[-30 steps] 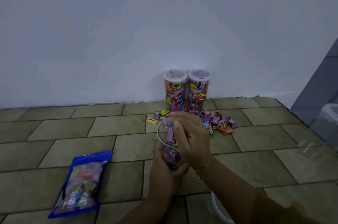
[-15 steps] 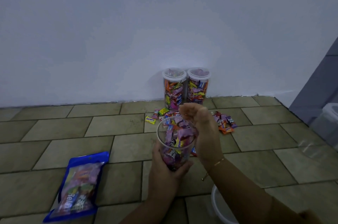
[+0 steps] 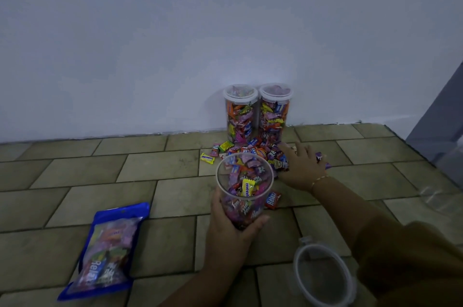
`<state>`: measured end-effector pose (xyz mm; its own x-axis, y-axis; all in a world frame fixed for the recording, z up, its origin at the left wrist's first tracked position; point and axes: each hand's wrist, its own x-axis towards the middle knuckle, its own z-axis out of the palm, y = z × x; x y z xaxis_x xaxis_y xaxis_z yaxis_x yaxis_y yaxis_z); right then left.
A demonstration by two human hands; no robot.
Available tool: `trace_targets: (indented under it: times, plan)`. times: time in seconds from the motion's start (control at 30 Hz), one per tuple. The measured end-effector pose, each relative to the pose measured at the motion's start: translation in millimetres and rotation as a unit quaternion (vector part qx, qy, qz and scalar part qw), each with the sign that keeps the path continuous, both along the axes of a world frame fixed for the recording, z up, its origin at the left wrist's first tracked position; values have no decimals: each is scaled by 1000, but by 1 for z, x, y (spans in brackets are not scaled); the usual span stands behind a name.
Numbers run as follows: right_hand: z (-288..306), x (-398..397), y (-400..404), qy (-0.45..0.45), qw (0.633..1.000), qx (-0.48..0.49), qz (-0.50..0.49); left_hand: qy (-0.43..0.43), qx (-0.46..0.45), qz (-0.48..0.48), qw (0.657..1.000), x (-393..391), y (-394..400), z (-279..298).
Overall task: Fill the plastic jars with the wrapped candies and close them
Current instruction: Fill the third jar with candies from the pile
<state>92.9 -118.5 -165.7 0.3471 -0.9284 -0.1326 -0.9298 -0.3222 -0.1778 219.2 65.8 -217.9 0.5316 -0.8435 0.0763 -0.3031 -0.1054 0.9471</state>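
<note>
A blue candy bag point(image 3: 104, 251) lies flat on the floor point(image 3: 155, 169) at near left. The left hand point(image 3: 229, 229) grips the open jar point(image 3: 244, 189) round its lower part; its long axis leans away, mouth facing up and toward the camera, part filled. Half a second ago the right hand point(image 3: 300, 169) was at the jar's rim; now it rests spread, palm down, on the candy pile point(image 3: 265, 155) farther right. Two closed jars point(image 3: 258, 113) stand upright by the wall. A lid point(image 3: 324, 274) lies near right.

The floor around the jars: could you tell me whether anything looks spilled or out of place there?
One red Relax candy lies alone on the tiles beside the open jar, apart from the loose pile; it looks dropped.
</note>
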Motion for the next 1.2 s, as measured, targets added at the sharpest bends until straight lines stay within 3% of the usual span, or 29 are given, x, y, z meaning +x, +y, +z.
trace_targets:
  times: [0.13,0.33,0.4,0.57,0.7,0.77,0.97,1.2]
  plan:
    - [-9,-4,-9,57,996,64,26,-7,4,4,1000,0,0,0]
    - [-4,-2,-1,81,993,-43,71,-20,7,3,1000,-2,1,3]
    - [1,-3,3,36,997,-37,58,-22,9,2,1000,-2,2,4]
    - [41,-1,17,-182,982,-36,36,-31,22,1,999,-2,0,5]
    - [92,1,51,-407,908,-5,101,-24,17,-8,1000,-3,-1,6]
    - [106,3,67,-472,871,7,137,-21,10,-11,1000,-3,-2,5]
    - [93,18,98,-507,837,-22,202,-15,-3,-13,1000,-2,-3,7]
    - [64,25,116,-567,804,3,177,-13,-20,-20,1000,-3,-2,5]
